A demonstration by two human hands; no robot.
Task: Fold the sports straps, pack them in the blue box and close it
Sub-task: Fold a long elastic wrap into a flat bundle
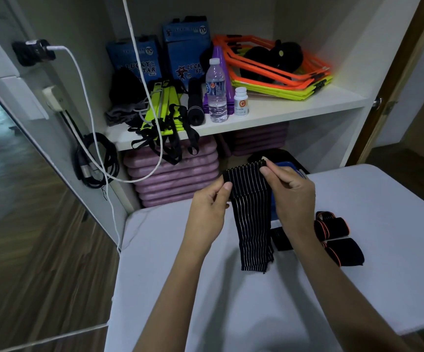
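A black sports strap with thin white stripes [252, 224] hangs in front of me over the white table [180, 250]. My left hand [209, 207] pinches its folded top at the left edge, and my right hand [292, 196] grips the top at the right edge. The strap's tail drops down onto the table. The blue box [288, 166] stands behind my right hand, mostly hidden. Two rolled black straps with orange edges [333, 226] [345, 251] and a small black strap [280, 238] lie on the table to the right.
A white shelf unit [269, 115] stands just behind the table with a water bottle [216, 91], a pill bottle [240, 101], blue boxes, yellow ladder straps and orange hoops. Pink pads [175, 174] are stacked below. A white cable [91, 118] hangs at the left.
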